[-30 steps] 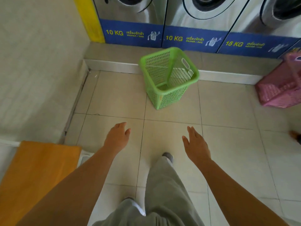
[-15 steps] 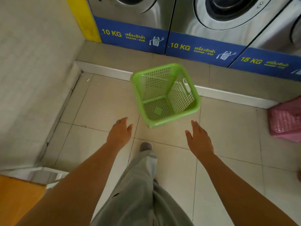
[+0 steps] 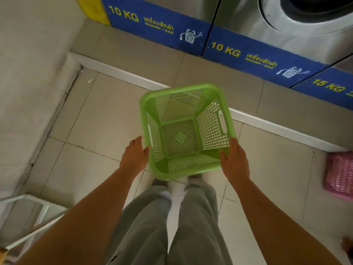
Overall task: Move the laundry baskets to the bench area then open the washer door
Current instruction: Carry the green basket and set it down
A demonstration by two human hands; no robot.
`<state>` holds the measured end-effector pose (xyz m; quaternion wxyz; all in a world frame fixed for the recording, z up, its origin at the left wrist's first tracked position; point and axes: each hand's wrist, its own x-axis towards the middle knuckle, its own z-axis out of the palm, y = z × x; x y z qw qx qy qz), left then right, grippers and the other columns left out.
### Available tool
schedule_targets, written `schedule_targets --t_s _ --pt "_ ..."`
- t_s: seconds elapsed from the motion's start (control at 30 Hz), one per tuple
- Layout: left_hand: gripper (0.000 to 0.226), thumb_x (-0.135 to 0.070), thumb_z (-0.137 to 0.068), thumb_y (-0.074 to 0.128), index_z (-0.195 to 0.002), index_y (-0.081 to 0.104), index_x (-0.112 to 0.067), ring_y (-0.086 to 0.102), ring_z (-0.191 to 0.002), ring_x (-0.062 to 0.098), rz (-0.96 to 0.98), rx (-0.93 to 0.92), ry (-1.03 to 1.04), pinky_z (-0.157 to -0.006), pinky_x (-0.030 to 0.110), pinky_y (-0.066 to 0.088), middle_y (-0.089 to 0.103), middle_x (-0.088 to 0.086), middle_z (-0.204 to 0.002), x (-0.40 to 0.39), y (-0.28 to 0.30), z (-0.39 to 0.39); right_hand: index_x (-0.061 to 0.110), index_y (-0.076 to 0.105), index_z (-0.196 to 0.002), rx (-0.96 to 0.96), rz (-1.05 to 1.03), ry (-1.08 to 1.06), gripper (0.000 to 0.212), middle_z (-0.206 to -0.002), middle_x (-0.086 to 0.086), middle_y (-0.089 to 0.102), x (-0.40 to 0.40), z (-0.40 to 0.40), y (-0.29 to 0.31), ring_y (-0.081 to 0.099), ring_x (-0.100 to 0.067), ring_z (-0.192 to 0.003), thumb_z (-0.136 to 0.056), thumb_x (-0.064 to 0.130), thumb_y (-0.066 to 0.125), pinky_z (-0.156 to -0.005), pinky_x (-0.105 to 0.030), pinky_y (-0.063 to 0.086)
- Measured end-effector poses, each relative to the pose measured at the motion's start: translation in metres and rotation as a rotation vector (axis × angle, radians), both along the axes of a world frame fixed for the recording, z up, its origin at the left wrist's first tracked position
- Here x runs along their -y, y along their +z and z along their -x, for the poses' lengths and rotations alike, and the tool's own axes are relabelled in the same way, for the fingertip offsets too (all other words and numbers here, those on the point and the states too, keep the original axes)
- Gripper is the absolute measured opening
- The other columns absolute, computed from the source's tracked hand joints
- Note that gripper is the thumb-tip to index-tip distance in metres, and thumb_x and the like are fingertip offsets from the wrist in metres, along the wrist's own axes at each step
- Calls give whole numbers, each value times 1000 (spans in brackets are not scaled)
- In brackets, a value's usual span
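An empty green mesh laundry basket [image 3: 186, 131] stands upright on the tiled floor right in front of my feet. My left hand [image 3: 134, 154] is at its left side with fingers spread, at or just off the rim. My right hand [image 3: 235, 159] rests against the right rim, fingers extended and not curled around it. A pink basket [image 3: 339, 175] sits at the right edge, cut off by the frame. The round washer door [image 3: 305, 14] of a front-loading machine is at the top right and looks shut.
A row of washers with blue 10 KG and 15 KG labels stands on a raised tiled step [image 3: 133, 54] with a white edge. A beige wall [image 3: 28, 73] closes the left side. A white metal frame [image 3: 34, 217] sits at the lower left.
I have stepped closer to the green basket, which now lies directly below me. Both hands have reached forward from open air to either side of its rim.
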<state>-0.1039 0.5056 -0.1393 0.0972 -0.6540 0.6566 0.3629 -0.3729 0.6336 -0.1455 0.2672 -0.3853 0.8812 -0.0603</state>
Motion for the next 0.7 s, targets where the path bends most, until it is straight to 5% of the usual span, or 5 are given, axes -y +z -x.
schedule_targets --t_s 0.47,0.7 --pt "78 -30 -95 52 -153 3 -15 36 -137 41 -10 80 496 -108 56 35 21 14 -158 50 -138 71 18 4 -154 101 -50 65 79 -159 -8 23 100 118 -142 35 -36 -139 -94 30 54 -108 -54 37" --pt "44 -21 -94 51 -134 34 -11 61 -101 42 38 232 645 -80 47 47 59 20 -120 56 -171 68 30 5 -152 148 -4 -9 71 -150 -9 43 108 128 -166 57 -38 -119 -96 27 49 -97 -55 48"
